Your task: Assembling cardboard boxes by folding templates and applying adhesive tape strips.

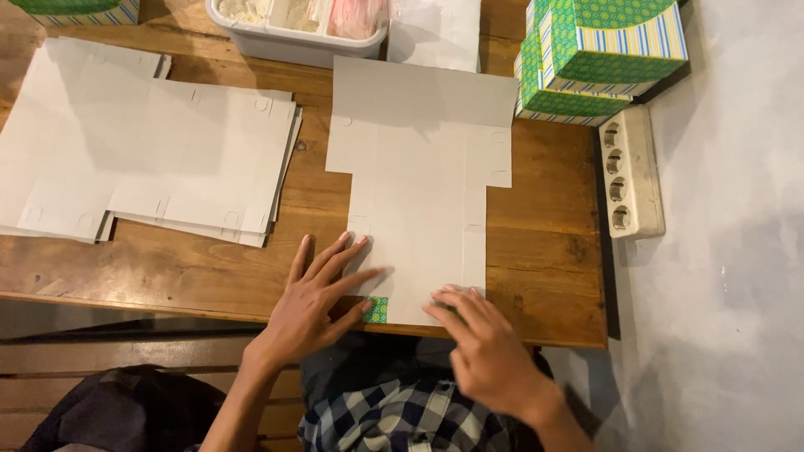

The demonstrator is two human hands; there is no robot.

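Observation:
A flat grey die-cut cardboard box blank (pixel 423 167) lies on the wooden table (pixel 553 251), its plain side up. My left hand (pixel 314 301) rests flat, fingers spread, on the blank's near left corner, where a small flap shows a green patterned side (pixel 377 310). My right hand (pixel 481 347) presses with its fingertips on the blank's near right edge at the table's front. Neither hand grips anything.
A stack of several more flat blanks (pixel 142 159) lies to the left. Folded green patterned boxes (pixel 599 54) are stacked at the back right. A white power strip (pixel 632 172) lies on the grey floor beside the table. A white tub (pixel 293 25) stands at the back.

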